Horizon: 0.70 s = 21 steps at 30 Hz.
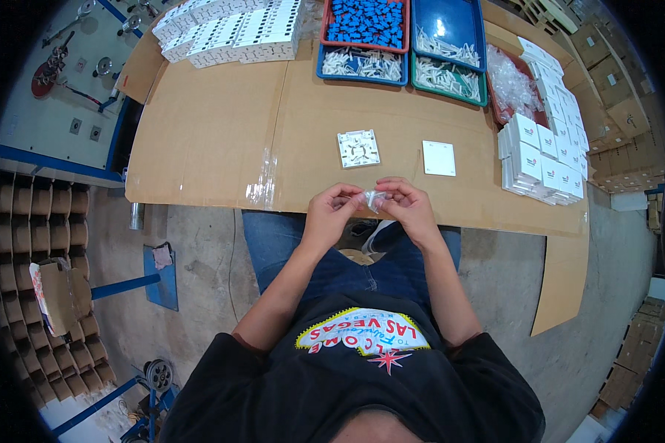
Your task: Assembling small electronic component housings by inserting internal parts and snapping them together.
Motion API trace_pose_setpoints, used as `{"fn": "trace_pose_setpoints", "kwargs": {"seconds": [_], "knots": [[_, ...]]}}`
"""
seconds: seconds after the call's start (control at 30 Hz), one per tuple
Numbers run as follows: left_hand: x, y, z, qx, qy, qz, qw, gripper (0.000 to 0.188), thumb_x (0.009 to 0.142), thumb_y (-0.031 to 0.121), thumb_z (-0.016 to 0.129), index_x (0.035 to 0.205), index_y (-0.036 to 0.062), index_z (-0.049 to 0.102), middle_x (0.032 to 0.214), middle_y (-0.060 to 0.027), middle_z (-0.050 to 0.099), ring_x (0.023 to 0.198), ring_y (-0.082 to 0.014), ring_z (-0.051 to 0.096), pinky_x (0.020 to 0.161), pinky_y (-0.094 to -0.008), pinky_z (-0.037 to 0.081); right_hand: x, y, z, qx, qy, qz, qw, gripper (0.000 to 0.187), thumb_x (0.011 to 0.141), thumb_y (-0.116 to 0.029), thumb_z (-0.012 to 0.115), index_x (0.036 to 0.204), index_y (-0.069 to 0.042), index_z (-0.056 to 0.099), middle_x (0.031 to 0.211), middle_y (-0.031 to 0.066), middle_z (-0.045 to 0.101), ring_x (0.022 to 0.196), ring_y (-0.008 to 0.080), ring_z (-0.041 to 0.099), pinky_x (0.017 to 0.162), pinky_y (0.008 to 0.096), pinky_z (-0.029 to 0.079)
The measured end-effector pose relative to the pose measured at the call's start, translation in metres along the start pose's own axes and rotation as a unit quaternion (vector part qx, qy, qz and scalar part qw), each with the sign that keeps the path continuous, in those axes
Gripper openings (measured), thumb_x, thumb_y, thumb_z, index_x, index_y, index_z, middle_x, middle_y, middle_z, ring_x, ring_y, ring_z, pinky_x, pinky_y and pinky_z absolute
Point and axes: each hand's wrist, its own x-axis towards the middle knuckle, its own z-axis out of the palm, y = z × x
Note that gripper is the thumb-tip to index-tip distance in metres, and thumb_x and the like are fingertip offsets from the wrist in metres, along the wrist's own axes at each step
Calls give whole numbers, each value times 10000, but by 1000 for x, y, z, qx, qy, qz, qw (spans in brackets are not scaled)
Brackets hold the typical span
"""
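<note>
Both hands meet over the table's near edge at a small clear plastic bag (pixel 374 200). My left hand (pixel 332 214) pinches one side of it between thumb and fingers. On the other side, the fingertips of my right hand (pixel 411 210) are closed on it too. What the bag holds is too small to make out. Just beyond the hands lies a white square plastic housing (pixel 358 148), its moulded inside facing up. A flat white square cover (pixel 439 158) rests to its right, apart from it.
Cardboard covers the table (pixel 207 140). Along the far side stand a red tray of blue parts (pixel 366 22), blue trays and a green tray (pixel 451 80) of white pieces. Stacked white boxes rise at far left (pixel 236 33) and right (pixel 543 159), beside a bin of plastic bags (pixel 513 85).
</note>
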Motion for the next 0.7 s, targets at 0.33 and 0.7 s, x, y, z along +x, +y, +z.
{"fn": "trace_pose_setpoints", "kwargs": {"seconds": [0.33,0.7], "knots": [[26,10,-6,152,-1,93,984,197,917,95,722,1100,23,713,943,-60,690,857,-117,650,766,-262,527,36,26,-13,-101,1,-16,995,166,917,-13,692,1080,17,697,964,36,700,865,102,645,772,251,530],[101,2,-23,359,56,226,904,193,855,123,728,1041,71,721,953,-81,681,844,-251,654,773,-381,509,111,17,-12,-366,27,-179,913,119,883,-40,704,997,-10,692,903,89,664,805,172,632,699,290,497]]}}
